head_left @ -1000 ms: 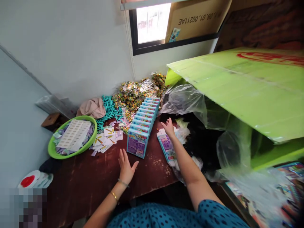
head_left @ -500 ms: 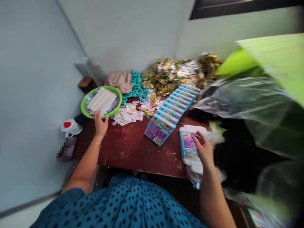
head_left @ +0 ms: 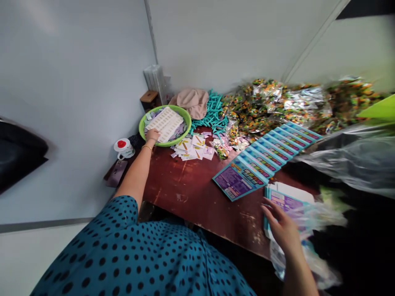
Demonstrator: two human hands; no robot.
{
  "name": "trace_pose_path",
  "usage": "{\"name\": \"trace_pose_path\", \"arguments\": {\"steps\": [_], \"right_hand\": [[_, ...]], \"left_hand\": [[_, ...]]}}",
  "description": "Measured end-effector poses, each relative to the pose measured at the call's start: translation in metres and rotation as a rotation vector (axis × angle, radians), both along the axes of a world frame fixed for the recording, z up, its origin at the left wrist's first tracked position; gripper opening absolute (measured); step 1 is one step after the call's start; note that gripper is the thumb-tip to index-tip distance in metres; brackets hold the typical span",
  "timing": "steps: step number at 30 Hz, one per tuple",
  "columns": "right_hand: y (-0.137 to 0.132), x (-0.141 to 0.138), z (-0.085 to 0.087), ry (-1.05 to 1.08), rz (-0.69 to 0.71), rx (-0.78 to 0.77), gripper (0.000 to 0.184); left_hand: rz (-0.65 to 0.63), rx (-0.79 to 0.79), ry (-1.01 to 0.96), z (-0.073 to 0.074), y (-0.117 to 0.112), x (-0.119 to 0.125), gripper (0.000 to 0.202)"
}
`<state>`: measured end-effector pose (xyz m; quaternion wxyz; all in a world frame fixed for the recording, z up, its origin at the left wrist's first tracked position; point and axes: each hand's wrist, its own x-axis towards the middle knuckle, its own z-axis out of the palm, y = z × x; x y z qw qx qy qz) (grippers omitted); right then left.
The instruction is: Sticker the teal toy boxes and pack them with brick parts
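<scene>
My left hand [head_left: 152, 135] is inside the rim of a green basin [head_left: 188, 130], its fingers closed at the near-left edge of a white sheet with rows of small printed marks [head_left: 168, 122]. The fingertips are partly hidden. Small purple and silver packets lie under and around the sheets in the basin. On the right, my right hand [head_left: 282, 226] is open, fingers apart, over flat purple and blue cartons [head_left: 286, 201] partly covered by clear plastic. Between the hands, a fanned row of blue and purple printed boxes [head_left: 243, 174] lies on the dark red table [head_left: 191, 193].
White printed cards [head_left: 194, 148] lie beside the basin. Behind are turquoise sticks [head_left: 212, 111], a beige cloth [head_left: 193, 102] and a heap of shiny, colourful packets [head_left: 253, 107]. A lidded mug [head_left: 124, 149] and phone [head_left: 117, 172] are at left, plastic sheeting [head_left: 348, 152] at right.
The view has swung left. My left hand has moved from the basin's near rim in onto the white sheet, and its fingers have closed. My right hand remains open near the cartons.
</scene>
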<state>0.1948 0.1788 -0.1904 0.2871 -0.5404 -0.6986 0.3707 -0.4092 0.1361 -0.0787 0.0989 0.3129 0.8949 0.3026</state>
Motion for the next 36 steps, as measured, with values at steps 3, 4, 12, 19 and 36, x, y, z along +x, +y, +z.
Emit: {"name": "trace_pose_path", "arguments": {"steps": [3, 4, 12, 19, 36], "right_hand": [[-0.019, -0.04, 0.036, 0.041, 0.152, 0.105, 0.048], [-0.028, -0.058, 0.053, 0.057, 0.212, 0.181, 0.043], [-0.056, -0.22, 0.119, 0.05, 0.58, 0.627, 0.029], [-0.061, -0.217, 0.062, 0.065, 0.679, 0.326, 0.035], [-0.08, -0.171, 0.049, 0.15, 0.449, 0.448, 0.021]], "left_hand": [[-0.028, 0.067, 0.099, 0.019, -0.025, 0.015, 0.02], [-0.075, 0.108, 0.153, 0.025, -0.038, 0.026, 0.018], [-0.713, 0.37, 0.171, 0.029, -0.136, 0.169, 0.011], [-0.411, 0.404, -0.489, -0.031, -0.15, 0.178, 0.025], [-0.38, 0.481, -0.642, -0.062, -0.131, 0.244, 0.02]]}}
